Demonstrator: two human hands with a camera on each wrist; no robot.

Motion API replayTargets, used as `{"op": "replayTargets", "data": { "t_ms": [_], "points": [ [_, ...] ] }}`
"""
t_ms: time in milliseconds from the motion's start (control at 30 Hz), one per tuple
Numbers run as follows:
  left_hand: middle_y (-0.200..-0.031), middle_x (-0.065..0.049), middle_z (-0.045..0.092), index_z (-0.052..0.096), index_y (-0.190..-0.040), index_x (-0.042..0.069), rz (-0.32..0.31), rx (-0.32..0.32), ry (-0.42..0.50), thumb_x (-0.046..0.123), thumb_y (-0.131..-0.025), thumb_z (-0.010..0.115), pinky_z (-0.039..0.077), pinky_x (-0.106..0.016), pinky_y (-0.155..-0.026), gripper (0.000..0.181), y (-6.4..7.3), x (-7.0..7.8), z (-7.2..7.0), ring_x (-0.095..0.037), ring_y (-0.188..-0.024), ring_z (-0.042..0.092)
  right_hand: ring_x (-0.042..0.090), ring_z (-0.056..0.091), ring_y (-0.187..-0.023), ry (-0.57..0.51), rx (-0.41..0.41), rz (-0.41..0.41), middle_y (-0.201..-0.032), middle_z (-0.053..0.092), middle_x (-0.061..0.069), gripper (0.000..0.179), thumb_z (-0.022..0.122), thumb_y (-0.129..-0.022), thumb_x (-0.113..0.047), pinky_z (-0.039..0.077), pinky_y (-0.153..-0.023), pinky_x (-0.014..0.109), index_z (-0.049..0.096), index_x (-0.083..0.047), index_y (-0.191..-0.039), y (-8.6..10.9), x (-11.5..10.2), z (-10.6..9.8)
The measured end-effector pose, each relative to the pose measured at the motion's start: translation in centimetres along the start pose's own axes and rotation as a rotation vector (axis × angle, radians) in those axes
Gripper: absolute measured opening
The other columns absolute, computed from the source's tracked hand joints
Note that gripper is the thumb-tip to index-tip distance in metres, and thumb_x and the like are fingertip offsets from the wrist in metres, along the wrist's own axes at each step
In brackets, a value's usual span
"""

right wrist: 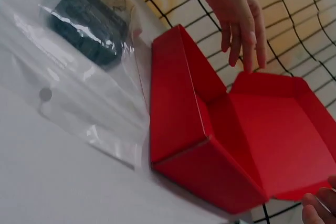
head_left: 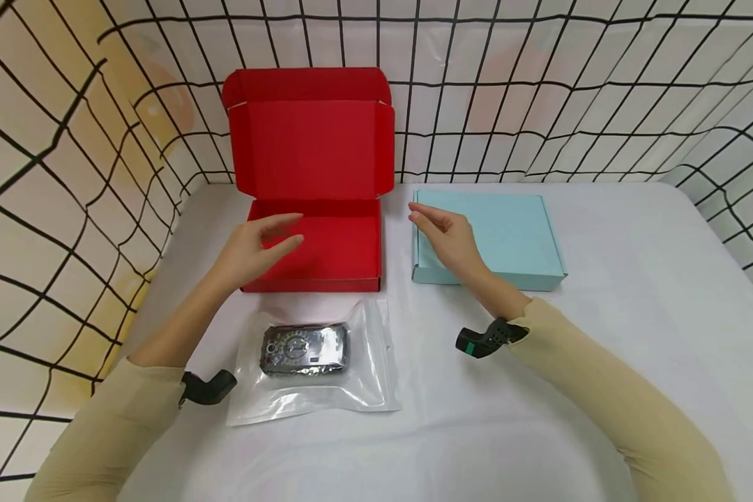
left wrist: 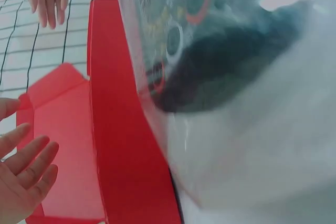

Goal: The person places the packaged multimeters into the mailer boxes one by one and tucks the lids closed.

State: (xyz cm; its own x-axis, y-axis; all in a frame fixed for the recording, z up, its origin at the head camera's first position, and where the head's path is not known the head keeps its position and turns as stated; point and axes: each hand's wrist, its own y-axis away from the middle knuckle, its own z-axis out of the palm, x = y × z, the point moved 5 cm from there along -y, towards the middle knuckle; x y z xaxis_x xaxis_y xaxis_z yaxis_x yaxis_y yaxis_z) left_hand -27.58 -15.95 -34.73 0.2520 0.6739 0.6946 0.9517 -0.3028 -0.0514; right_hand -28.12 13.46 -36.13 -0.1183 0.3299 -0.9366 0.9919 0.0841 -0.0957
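Observation:
My left hand (head_left: pixel 251 249) hovers over the left side of the red box (head_left: pixel 316 285), its fingers apart and nothing held. That box stands with its lid raised against the grid, and its inside shows bare red card. Over the left edge of the closed light-blue box (head_left: pixel 508 233) is my right hand (head_left: pixel 448 236), fingers extended together and holding nothing. In front of the red box lies a clear plastic bag (head_left: pixel 367 376) with a dark, shiny, phone-shaped item (head_left: pixel 304 348) inside. The left wrist view shows the bag close up and my left fingers (left wrist: pixel 31 169) spread.
A black wire grid (head_left: pixel 464 90) rises behind the boxes and along both sides. White cloth (head_left: pixel 477 439) covers the table. Each sleeve carries a black wrist device, the left one (head_left: pixel 208 388) near the bag and the right one (head_left: pixel 489 338) in front of the blue box.

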Motion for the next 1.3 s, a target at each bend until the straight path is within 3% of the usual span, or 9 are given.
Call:
{"op": "replayTargets", "data": {
  "t_ms": [67,100,300,333,500,667,867,1067,1300],
  "points": [
    [-0.128,-0.005,0.054,0.049,-0.131,0.020,-0.014,0.010,-0.010,0.038,-0.087,0.057,0.047,-0.043,-0.083,0.049,0.5,-0.3,-0.6,-0.027,-0.108,0.052,0.005,0.052,-0.091,-0.002,-0.018,-0.003,-0.121,0.060,0.009,0.040,0.054,-0.091,-0.031,0.036,-0.061,0.017,0.056,-0.011,-0.125,-0.2,-0.3,0.9],
    [-0.128,-0.006,0.054,0.049,-0.131,0.020,-0.017,0.013,-0.014,0.038,-0.087,0.057,0.047,-0.041,-0.080,0.048,0.7,-0.4,-0.8,-0.026,-0.106,0.052,0.007,0.052,-0.083,0.004,-0.025,-0.002,-0.116,0.062,0.011,0.040,0.054,-0.091,-0.031,0.036,-0.060,0.017,0.056,-0.010,-0.125,-0.3,-0.5,1.2],
    [-0.121,-0.007,0.059,0.052,-0.129,0.018,0.001,0.004,-0.049,0.035,-0.089,0.056,0.047,-0.030,-0.065,0.044,1.8,-0.4,-1.0,-0.024,-0.089,0.056,0.018,0.059,-0.094,0.018,-0.086,0.045,-0.122,0.058,0.013,0.040,0.054,-0.091,-0.026,0.039,-0.058,0.016,0.053,-0.009,-0.128,-0.5,-0.6,3.4],
    [-0.118,-0.007,0.061,0.053,-0.128,0.017,0.012,-0.002,-0.052,0.033,-0.089,0.056,0.048,-0.030,-0.065,0.043,2.0,-0.3,-0.9,-0.024,-0.088,0.058,0.019,0.058,-0.105,0.023,-0.100,0.056,-0.128,0.054,0.011,0.041,0.054,-0.091,-0.025,0.043,-0.065,0.017,0.052,-0.009,-0.129,-0.5,-0.5,3.7],
    [-0.101,-0.006,0.067,0.057,-0.123,0.014,0.069,-0.028,-0.069,0.028,-0.088,0.058,0.052,-0.033,-0.071,0.038,3.1,0.2,0.1,-0.022,-0.088,0.062,0.023,0.056,-0.112,0.037,-0.136,0.101,-0.129,0.053,0.013,0.043,0.054,-0.091,-0.020,0.047,-0.090,0.033,0.047,-0.006,-0.132,-0.2,0.1,4.9],
    [-0.092,-0.001,0.068,0.059,-0.120,0.014,0.094,-0.066,-0.060,0.024,-0.085,0.063,0.052,-0.034,-0.074,0.036,4.5,0.4,1.3,-0.016,-0.085,0.062,0.023,0.055,-0.113,0.059,-0.139,0.158,-0.132,0.050,0.012,0.047,0.052,-0.092,-0.019,0.047,-0.090,0.036,0.042,-0.004,-0.135,0.3,0.9,5.9],
    [-0.097,0.003,0.067,0.060,-0.120,0.015,0.120,-0.170,-0.071,0.025,-0.083,0.066,0.051,-0.039,-0.079,0.039,6.3,1.0,3.4,-0.014,-0.089,0.062,0.024,0.048,-0.122,0.039,-0.174,0.177,-0.140,0.041,0.012,0.052,0.051,-0.090,-0.011,0.044,-0.094,0.033,0.034,-0.001,-0.139,0.6,1.9,7.2],
    [-0.113,0.000,0.063,0.058,-0.122,0.018,0.208,-0.259,-0.305,0.036,-0.075,0.072,0.051,-0.038,-0.081,0.052,8.4,1.9,5.5,-0.018,-0.099,0.060,0.024,0.045,-0.124,-0.026,-0.162,0.183,-0.140,0.040,0.013,0.055,0.050,-0.087,-0.003,0.045,-0.093,0.035,0.032,0.000,-0.139,0.7,2.5,7.9],
    [-0.119,-0.002,0.058,0.051,-0.129,0.020,0.306,-0.261,-0.569,0.048,-0.063,0.077,0.051,-0.044,-0.080,0.077,10.1,2.5,6.9,-0.022,-0.107,0.056,0.024,0.042,-0.127,-0.028,-0.156,0.216,-0.142,0.037,0.014,0.055,0.049,-0.088,-0.004,0.041,-0.097,0.034,0.030,0.001,-0.139,0.7,3.0,8.2]
  ]
}}
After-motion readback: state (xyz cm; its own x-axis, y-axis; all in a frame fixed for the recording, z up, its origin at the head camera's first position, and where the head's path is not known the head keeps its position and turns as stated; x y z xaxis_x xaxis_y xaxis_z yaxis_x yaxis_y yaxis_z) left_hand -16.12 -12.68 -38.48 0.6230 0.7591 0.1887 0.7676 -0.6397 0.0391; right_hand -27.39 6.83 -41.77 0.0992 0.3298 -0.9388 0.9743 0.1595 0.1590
